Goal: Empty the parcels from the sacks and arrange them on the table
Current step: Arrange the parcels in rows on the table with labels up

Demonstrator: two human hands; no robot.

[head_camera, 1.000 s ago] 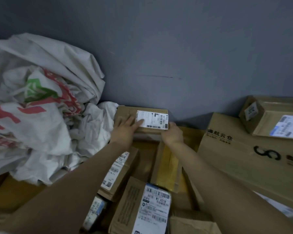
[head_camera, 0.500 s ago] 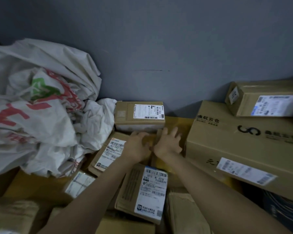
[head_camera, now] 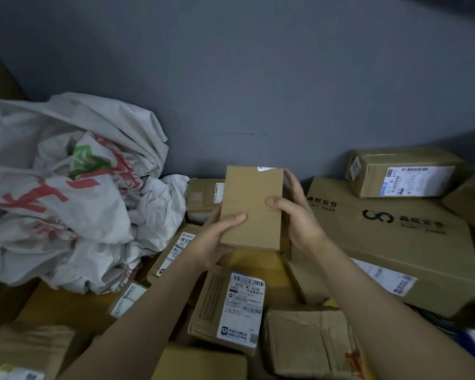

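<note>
Both my hands hold a small parcel (head_camera: 251, 207) at the centre of the frame, above the heap of parcels (head_camera: 231, 303).
My left hand (head_camera: 217, 237) cups its lower left corner, thumb across the plain face. My right hand (head_camera: 296, 215) grips the right edge, thumb in front, fingers behind. The white sacks (head_camera: 74, 187) slump at the left; what they hold I cannot tell. The parcel's long axis runs up the frame, with a white label corner at its top edge.
</note>
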